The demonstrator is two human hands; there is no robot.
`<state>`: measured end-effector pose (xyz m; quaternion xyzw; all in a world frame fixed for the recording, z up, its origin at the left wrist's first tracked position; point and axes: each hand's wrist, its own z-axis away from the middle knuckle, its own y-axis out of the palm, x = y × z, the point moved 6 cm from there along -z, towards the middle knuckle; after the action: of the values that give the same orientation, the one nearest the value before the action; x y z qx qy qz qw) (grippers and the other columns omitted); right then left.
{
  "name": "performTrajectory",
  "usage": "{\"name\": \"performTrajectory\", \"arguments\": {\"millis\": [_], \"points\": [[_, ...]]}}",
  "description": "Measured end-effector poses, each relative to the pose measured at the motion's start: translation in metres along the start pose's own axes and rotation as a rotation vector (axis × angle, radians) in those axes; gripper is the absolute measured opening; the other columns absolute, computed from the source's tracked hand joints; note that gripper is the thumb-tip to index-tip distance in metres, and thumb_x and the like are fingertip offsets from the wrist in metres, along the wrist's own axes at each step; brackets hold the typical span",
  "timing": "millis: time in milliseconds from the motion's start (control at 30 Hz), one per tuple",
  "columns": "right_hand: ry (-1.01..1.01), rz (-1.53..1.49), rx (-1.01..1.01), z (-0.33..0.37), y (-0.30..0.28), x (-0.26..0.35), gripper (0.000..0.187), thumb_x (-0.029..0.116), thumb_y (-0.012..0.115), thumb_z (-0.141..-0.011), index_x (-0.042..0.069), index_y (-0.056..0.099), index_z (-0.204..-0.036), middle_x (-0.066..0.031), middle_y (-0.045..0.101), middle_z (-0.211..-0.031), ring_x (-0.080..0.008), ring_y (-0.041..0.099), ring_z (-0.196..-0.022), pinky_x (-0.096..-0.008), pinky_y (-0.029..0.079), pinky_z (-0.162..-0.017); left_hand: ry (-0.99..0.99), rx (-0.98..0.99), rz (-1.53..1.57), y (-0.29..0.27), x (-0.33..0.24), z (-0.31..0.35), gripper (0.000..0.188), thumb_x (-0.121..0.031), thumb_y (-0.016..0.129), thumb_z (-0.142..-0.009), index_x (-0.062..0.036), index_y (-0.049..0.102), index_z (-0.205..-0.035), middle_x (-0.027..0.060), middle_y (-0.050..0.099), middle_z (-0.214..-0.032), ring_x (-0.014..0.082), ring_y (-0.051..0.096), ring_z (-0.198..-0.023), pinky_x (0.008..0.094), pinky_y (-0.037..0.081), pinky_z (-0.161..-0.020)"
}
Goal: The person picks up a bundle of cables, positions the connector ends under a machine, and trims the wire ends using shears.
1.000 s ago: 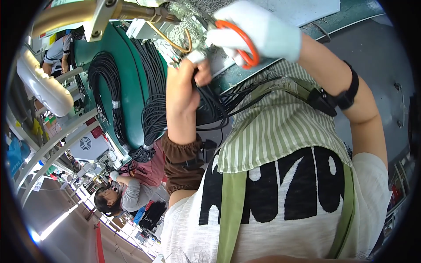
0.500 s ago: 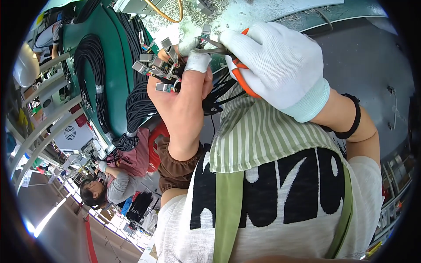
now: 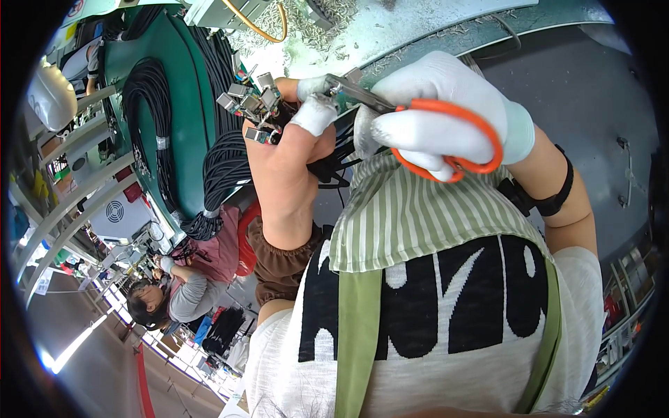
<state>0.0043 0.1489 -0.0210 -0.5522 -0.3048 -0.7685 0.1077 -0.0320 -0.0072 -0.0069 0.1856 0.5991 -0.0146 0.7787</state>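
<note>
My bare left hand [image 3: 289, 157], with white wrapping on the thumb and a fingertip, is closed round a bunch of black cables. Their small metal connectors [image 3: 240, 101] fan out past the knuckles, with bits of coloured wire behind them. In a white knit glove, my right hand [image 3: 446, 83] grips orange-handled scissors [image 3: 433, 106], fingers through the loops. The blades point left and meet the wrapped left fingertips. What lies between the blade tips is too small to make out. A striped green apron [image 3: 418, 209] hangs below both hands.
Black cable coils [image 3: 150, 104] lie on the green work surface [image 3: 187, 125] at left. Small pale scraps [image 3: 313, 35] cover the table ahead, beside a yellow cord [image 3: 279, 28]. A co-worker in a grey top [image 3: 195, 296] sits at lower left, near a red stool [image 3: 247, 240].
My right hand has turned, so the orange scissor loops now show. A connector that stood upright at the blades now appears tilted to the right behind them. My left hand has shifted slightly.
</note>
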Motion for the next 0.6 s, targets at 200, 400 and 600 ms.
{"name": "performTrajectory", "arguments": {"millis": [200, 400, 600], "points": [[-0.496, 0.765, -0.384, -0.001, 0.006, 0.019, 0.018, 0.018, 0.057, -0.086, 0.002, 0.064, -0.09, -0.0057, 0.055, -0.058, -0.0117, 0.056, -0.05, -0.0236, 0.042, -0.045, -0.037, 0.003, 0.083, -0.011, 0.008, 0.0, 0.017, 0.0, 0.06, -0.081, 0.0019, 0.058, -0.097, -0.002, 0.046, -0.061, 0.0044, 0.036, -0.044, 0.0222, 0.023, -0.041], [-0.594, 1.01, -0.696, 0.015, -0.012, 0.026, 0.017, 0.015, 0.06, -0.085, 0.002, 0.064, -0.094, -0.0054, 0.058, -0.064, -0.0131, 0.056, -0.053, -0.0243, 0.043, -0.048, 0.053, -0.152, -0.074, -0.021, -0.004, 0.005, 0.016, 0.001, 0.06, -0.081, 0.0012, 0.057, -0.097, -0.0015, 0.047, -0.063, 0.0045, 0.037, -0.045, 0.0216, 0.024, -0.042], [-0.203, 0.688, -0.889, 0.032, -0.028, 0.069, 0.019, 0.013, 0.064, -0.084, -0.002, 0.061, -0.074, -0.0055, 0.059, -0.06, -0.0098, 0.052, -0.049, -0.0257, 0.042, -0.047, 0.058, -0.151, -0.078, -0.014, -0.004, 0.004, 0.018, 0.001, 0.06, -0.08, 0.0015, 0.061, -0.098, 0.0002, 0.054, -0.068, 0.0047, 0.042, -0.048, 0.0201, 0.028, -0.044]]}}
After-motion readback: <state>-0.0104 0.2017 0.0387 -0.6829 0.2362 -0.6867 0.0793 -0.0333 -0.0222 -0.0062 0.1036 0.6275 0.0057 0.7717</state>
